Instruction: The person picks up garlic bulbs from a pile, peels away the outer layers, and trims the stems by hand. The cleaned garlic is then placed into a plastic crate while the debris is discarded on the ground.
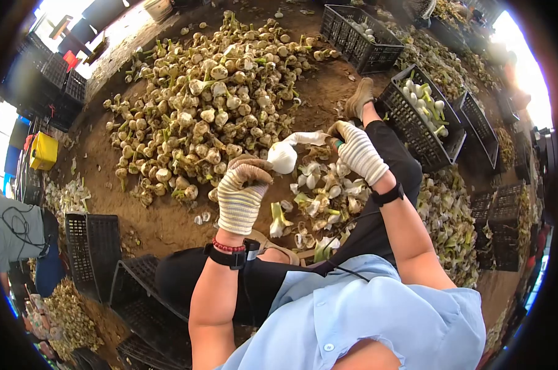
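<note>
In the centre of the frame a white bulb (283, 157) is grasped by the gloved left hand (242, 194), and its pale stalk (310, 137) is clenched in the gloved right hand (358, 153); whether a blade is also held there cannot be told. A heap of peelings (322, 197) is seen just below the bulb, and some cleaned bulbs (424, 102) are laid in a black crate (405, 123) at the upper right. A big pile of uncleaned bulbs (211, 105) is left at the upper centre, so most of the work is judged as not yet done.
</note>
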A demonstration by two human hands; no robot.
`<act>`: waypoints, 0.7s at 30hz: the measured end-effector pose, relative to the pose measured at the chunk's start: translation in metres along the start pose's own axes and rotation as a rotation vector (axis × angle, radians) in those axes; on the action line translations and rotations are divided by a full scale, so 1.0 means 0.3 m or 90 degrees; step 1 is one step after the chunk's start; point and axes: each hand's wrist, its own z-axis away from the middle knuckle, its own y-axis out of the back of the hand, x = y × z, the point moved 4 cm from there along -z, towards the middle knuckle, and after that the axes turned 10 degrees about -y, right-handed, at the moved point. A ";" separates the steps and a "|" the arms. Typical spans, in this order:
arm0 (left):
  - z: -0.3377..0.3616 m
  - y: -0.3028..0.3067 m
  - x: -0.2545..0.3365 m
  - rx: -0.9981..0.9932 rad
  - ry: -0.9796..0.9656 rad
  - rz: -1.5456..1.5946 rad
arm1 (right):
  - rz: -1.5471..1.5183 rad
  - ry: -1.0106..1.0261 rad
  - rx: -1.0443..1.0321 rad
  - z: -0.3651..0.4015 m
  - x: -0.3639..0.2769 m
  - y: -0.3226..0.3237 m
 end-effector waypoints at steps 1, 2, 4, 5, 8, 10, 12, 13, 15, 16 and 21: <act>0.002 0.001 0.002 0.000 0.000 0.011 | 0.051 -0.053 -0.010 -0.007 0.039 -0.009; 0.006 0.002 0.003 -0.001 0.000 0.012 | 0.103 -0.107 -0.022 -0.005 0.077 -0.010; 0.003 0.004 -0.002 0.006 0.018 0.033 | 0.092 -0.124 -0.092 0.022 0.111 -0.016; -0.004 0.006 -0.004 0.011 0.014 0.034 | 0.096 -0.036 -0.066 0.038 0.123 -0.019; -0.017 -0.011 0.023 -0.079 -0.139 -0.116 | -0.024 -0.045 -0.100 0.095 -0.064 0.018; -0.016 -0.033 0.044 -0.105 -0.135 -0.131 | -0.083 -0.055 -0.108 0.118 -0.223 0.035; -0.026 -0.064 0.072 -0.146 -0.252 -0.249 | 0.002 0.112 -0.036 0.113 -0.265 -0.001; -0.031 -0.078 0.098 -0.177 -0.289 -0.291 | 0.008 0.084 -0.052 0.112 -0.307 -0.012; -0.013 -0.097 0.087 -0.203 -0.292 -0.309 | 0.067 0.086 0.000 0.099 -0.291 -0.047; -0.008 -0.108 0.084 -0.225 -0.297 -0.327 | 0.050 0.056 -0.014 0.087 -0.276 -0.054; 0.009 -0.120 0.076 -0.233 -0.306 -0.367 | 0.020 0.005 -0.080 0.098 -0.260 -0.055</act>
